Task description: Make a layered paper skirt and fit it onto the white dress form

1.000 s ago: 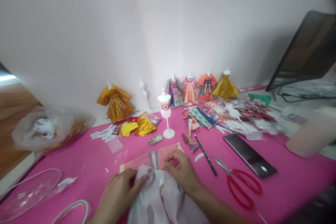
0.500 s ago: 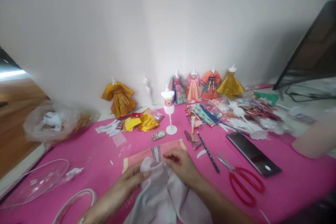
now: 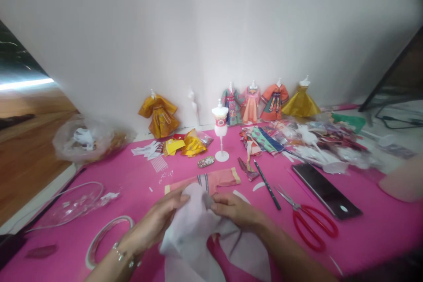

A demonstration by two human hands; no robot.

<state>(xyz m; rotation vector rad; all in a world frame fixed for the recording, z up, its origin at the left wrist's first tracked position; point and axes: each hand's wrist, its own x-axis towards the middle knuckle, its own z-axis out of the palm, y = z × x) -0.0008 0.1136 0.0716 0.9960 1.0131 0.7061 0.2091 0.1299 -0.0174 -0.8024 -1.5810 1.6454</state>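
Observation:
A pale grey-white cloth [image 3: 191,233] hangs in folds between my hands near the front of the pink mat. My left hand [image 3: 170,207] pinches its upper left edge, thumb on top. My right hand [image 3: 234,209] grips the cloth on the right with fingers curled. Just beyond them lies a salmon-pink garment piece [image 3: 220,178] with cream ends and a grey patterned band, its near edge partly hidden by the cloth and hands. Behind it stands a small white mannequin [image 3: 220,130] with a red and gold band round its chest.
Red-handled scissors [image 3: 310,224], a black phone [image 3: 325,189] and a dark pencil [image 3: 267,185] lie to the right. A tape roll [image 3: 94,238] and clear plastic [image 3: 71,211] lie left. Several dressed miniature forms line the wall, with a heap of packets [image 3: 320,145] at back right.
The view has shifted, so the table items appear further right. Both hands have drawn the cloth slightly back from the salmon piece, and my right hand has closed on the cloth.

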